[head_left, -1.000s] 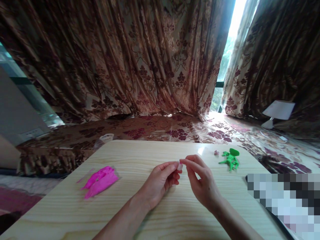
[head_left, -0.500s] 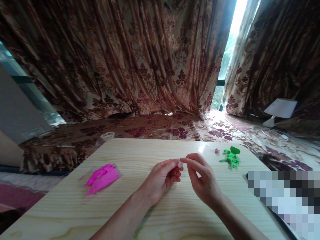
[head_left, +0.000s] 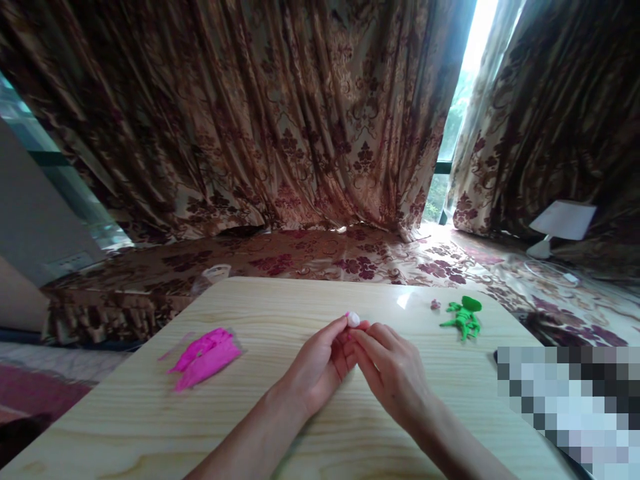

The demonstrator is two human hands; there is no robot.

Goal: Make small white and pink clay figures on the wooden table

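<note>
Above the middle of the table, my left hand [head_left: 320, 367] is closed, pinching a small rounded lump of white modelling clay [head_left: 353, 319] between thumb and fingers. A trace of pink shows at the lump's edge and just below it. My right hand [head_left: 393, 360] touches the left fingers from the right, its thumb and forefinger pinched together just under the white lump. Whatever lies between those right fingertips is hidden. Bright pink clay in a clear plastic bag [head_left: 207, 360] lies to the left of both hands.
At the table's [head_left: 280, 297] far right lies a green clay figure [head_left: 465, 319] with a small pinkish lump [head_left: 435, 305] beside it. A clear container [head_left: 216, 272] stands beyond the far left edge. A white lamp [head_left: 563, 220] stands behind at right. A blurred-out object [head_left: 575, 407] covers the right edge.
My right hand has moved left and down, and its fingers have closed against the left fingers. The white lump now shows above the fingertips, rounder, with pink beside it.
</note>
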